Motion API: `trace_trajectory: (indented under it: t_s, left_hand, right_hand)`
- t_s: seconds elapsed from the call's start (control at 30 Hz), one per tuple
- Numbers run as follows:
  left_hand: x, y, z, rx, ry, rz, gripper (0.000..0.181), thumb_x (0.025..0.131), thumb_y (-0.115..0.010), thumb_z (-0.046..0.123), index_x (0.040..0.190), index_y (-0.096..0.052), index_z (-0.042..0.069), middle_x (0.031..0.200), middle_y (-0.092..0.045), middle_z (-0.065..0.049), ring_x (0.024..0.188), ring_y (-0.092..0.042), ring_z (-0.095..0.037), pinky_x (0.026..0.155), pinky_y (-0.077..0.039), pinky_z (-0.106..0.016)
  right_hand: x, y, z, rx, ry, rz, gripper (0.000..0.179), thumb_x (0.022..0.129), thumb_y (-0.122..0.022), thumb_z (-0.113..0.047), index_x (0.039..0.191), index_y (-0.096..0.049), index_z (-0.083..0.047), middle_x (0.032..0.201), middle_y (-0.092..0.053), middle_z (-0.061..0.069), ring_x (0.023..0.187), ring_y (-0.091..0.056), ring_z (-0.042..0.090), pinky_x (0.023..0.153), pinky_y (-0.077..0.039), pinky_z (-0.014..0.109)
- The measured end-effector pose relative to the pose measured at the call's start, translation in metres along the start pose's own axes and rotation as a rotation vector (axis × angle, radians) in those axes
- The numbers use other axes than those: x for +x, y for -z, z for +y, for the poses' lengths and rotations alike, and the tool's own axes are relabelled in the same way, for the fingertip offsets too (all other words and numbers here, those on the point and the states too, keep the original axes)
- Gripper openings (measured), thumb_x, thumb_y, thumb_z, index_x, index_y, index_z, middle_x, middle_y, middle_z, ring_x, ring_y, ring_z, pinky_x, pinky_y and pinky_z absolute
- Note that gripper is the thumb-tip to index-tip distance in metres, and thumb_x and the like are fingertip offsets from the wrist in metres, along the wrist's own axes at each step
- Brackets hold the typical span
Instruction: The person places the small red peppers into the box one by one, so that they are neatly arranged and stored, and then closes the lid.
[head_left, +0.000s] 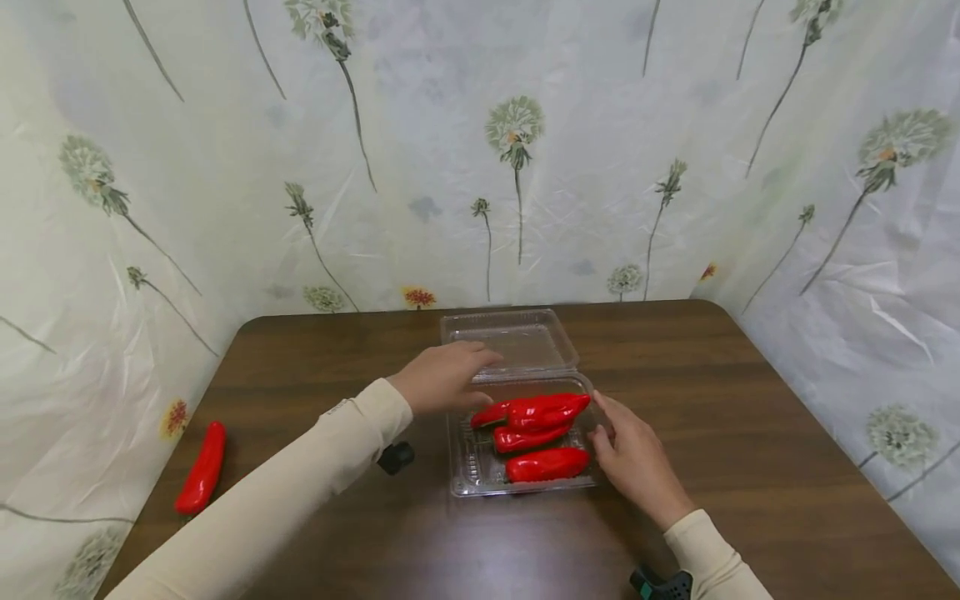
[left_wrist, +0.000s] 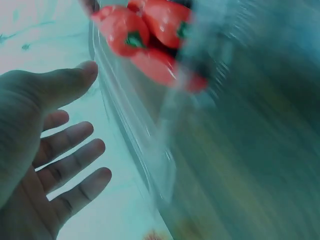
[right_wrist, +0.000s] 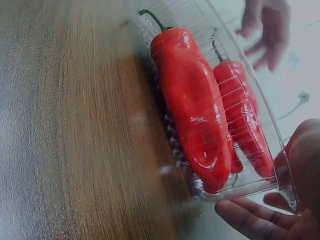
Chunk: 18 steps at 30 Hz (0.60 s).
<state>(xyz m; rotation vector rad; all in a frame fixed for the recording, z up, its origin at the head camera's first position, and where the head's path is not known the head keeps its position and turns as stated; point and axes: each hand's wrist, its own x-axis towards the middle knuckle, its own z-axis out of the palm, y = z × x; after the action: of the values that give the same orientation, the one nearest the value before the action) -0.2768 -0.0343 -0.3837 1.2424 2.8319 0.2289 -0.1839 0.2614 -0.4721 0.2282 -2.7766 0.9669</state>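
A clear plastic container (head_left: 471, 473) stands at the middle of the table with its lid (head_left: 525, 343) folded back behind it. Several glossy red peppers with green stems lie inside, the front pepper (head_left: 547, 465) apart from the stacked ones (head_left: 543, 412). My left hand (head_left: 447, 377) hovers over the container's back left, fingers spread and holding nothing; the left wrist view shows its palm beside the peppers (left_wrist: 122, 32). At the right side my right hand (head_left: 633, 454) grips the container's rim, thumb and fingers either side of its corner in the right wrist view.
Another red pepper (head_left: 202, 468) lies alone near the left edge of the brown wooden table (head_left: 337, 533). A pale curtain (head_left: 420, 167) with dandelion prints hangs behind and along both sides.
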Motion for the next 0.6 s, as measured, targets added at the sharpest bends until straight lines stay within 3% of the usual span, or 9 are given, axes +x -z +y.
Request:
trace_trajectory:
  t_s: [0.27, 0.43, 0.6]
  left_hand:
    - [-0.067, -0.005, -0.044, -0.021, 0.056, 0.102, 0.061, 0.088, -0.078, 0.037, 0.139, -0.058, 0.011, 0.129, -0.063, -0.006, 0.116, -0.063, -0.024, 0.092, -0.054, -0.043]
    - [-0.108, -0.009, -0.061, -0.028, 0.144, 0.107, 0.064, 0.088, -0.078, 0.036, 0.140, -0.057, 0.006, 0.131, -0.063, -0.010, 0.118, -0.063, -0.029, 0.093, -0.054, -0.046]
    - [-0.154, -0.011, -0.068, -0.022, 0.274, 0.090, 0.068, 0.087, -0.079, 0.036, 0.142, -0.054, 0.004, 0.136, -0.060, -0.014, 0.122, -0.060, -0.034, 0.094, -0.053, -0.050]
  right_hand:
    - [0.000, 0.003, -0.002, -0.001, 0.003, -0.003, 0.059, 0.094, -0.062, -0.002, 0.150, -0.044, 0.000, 0.146, -0.050, 0.023, 0.073, -0.057, 0.017, 0.057, -0.052, 0.023]
    - [-0.001, 0.004, -0.004, 0.001, -0.007, -0.008, 0.058, 0.095, -0.062, -0.003, 0.150, -0.044, 0.000, 0.146, -0.050, 0.023, 0.070, -0.055, 0.017, 0.055, -0.052, 0.023]
    - [-0.001, 0.003, -0.005, 0.011, -0.014, -0.020, 0.058, 0.095, -0.061, -0.003, 0.150, -0.044, -0.001, 0.146, -0.050, 0.021, 0.071, -0.056, 0.016, 0.055, -0.052, 0.024]
